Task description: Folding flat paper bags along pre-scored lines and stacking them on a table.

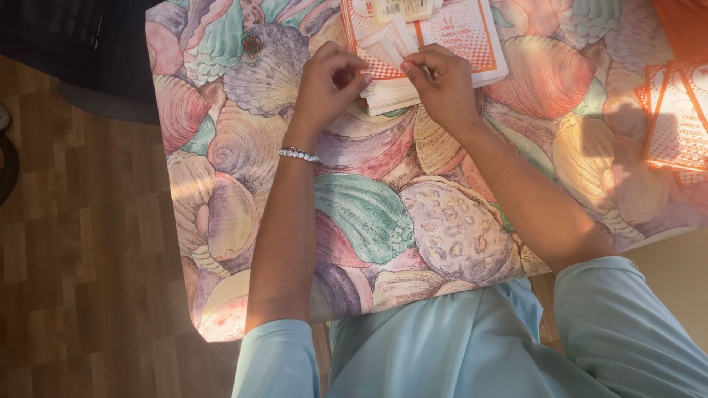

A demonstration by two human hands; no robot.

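My left hand (pixel 330 79) and my right hand (pixel 441 82) meet over the near edge of a stack of white paper bags with orange print (pixel 457 33). Both pinch the corner of the top bag (pixel 387 44), thumbs and fingertips closed on the paper, which is lifted and slightly folded between them. My left wrist wears a beaded bracelet (pixel 298 154). The stack lies at the far middle of a table covered in a seashell-patterned cloth (pixel 369 214).
More orange-printed bags (pixel 675 118) lie fanned at the table's right edge. A pale packet (pixel 402 9) rests on top of the stack at the far edge. Wooden floor (pixel 81 243) lies to the left, with a dark object at top left.
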